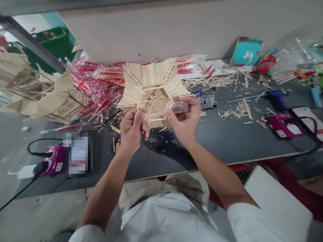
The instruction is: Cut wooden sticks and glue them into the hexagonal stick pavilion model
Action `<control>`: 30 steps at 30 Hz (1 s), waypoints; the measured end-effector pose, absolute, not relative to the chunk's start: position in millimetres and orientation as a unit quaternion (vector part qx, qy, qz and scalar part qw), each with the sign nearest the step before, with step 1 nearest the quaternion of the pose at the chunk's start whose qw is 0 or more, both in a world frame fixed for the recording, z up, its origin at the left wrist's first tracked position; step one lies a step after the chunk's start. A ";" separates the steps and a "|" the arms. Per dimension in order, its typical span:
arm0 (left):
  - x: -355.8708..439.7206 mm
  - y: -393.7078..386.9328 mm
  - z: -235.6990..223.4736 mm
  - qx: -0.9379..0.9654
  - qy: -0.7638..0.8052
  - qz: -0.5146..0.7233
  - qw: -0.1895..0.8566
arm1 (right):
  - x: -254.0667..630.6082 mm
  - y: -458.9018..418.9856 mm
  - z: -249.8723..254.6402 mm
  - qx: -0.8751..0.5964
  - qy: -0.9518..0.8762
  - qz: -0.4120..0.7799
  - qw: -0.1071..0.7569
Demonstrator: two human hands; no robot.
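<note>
A wooden stick structure (151, 72) with a hexagonal opening and flared sides of pale sticks stands in front of me on the grey table. Across its near side, my right hand (186, 117) is closed on a clear plastic piece (180, 107), thumb towards me. My left hand (133, 129) is by the near left edge of the opening, fingers curled with the thumb against them. The see-through piece seems to stretch towards these fingers, but its exact end is hard to make out. Below the hands lies a dark blue tool (174, 144), partly in shadow.
Red-and-clear plastic wrappers (93, 85) and another stick structure (50, 97) lie left. Stick offcuts (239, 109) are scattered right, near a blue glue gun (276, 99). Magenta power blocks (284, 126) with cables sit at both sides. A green bin (54, 43) stands behind left.
</note>
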State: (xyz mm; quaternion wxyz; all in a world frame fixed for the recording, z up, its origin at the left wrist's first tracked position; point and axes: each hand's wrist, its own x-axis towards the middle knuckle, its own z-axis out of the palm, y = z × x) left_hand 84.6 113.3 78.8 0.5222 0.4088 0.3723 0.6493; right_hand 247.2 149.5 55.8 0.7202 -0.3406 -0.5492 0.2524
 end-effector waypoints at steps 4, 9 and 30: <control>84.6 113.5 78.9 0.414 0.376 0.646 0.519 | 247.4 147.8 57.1 -0.335 -0.543 0.272 0.720; 83.6 113.4 77.1 0.416 0.375 0.647 0.518 | 246.1 147.7 57.0 -0.323 -0.535 0.287 0.726; 83.9 113.2 75.9 0.418 0.362 0.649 0.523 | 244.8 144.7 59.6 -0.322 -0.537 0.304 0.718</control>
